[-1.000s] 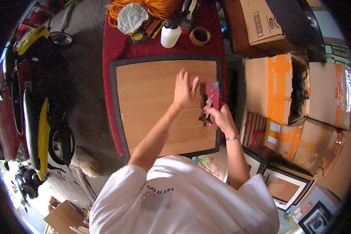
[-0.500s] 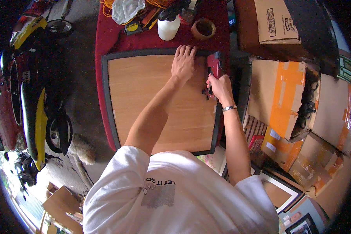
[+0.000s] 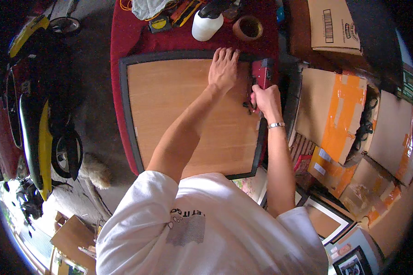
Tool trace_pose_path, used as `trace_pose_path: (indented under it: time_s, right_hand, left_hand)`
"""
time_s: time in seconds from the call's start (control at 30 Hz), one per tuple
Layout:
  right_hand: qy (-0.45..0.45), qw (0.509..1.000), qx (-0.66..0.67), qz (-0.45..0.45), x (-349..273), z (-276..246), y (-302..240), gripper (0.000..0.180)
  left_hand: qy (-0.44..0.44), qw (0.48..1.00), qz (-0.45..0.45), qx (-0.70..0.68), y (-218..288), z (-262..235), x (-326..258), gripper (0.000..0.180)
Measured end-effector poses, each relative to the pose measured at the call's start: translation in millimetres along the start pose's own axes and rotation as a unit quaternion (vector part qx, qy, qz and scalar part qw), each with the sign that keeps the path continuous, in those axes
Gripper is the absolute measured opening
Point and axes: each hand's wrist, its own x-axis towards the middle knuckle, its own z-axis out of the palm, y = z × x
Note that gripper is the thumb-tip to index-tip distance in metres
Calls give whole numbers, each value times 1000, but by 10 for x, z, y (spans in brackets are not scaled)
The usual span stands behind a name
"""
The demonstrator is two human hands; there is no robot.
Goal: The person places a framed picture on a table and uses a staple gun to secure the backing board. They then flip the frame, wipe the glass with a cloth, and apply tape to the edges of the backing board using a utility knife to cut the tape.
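A picture frame with a black border lies on the table, its light-brown wooden backing panel facing up. My left hand rests flat near the far edge, fingers stretched over the black border. In my right hand, fingers wrapped round its handle, is a red staple gun. The tool sits at the far right corner, against the inner side of the border. Its tip and the exact contact point are hard to make out.
Red cloth covers the table. Beyond the frame stand a white bottle, a brown roll of tape and a tape measure. Taped cardboard boxes crowd the right, with picture frames below. A yellow-and-black motorcycle stands left.
The view has shifted slightly, moving the table items up and a little right in the picture. Both hands keep nearly the same places on the frame, the right still gripping the staple gun.
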Motion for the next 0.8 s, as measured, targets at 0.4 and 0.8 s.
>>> trace_pose_path:
  time_s: [0.4,0.8]
  right_hand:
    - [-151,986,56,-43,-617,509,767,28]
    - [-126,976,174,-26,-505,774,-507,29]
  left_hand:
    - [69,997,21,18,-431,-158,-117,67]
    - [49,996,-60,-31,-1003,-745,-531,65]
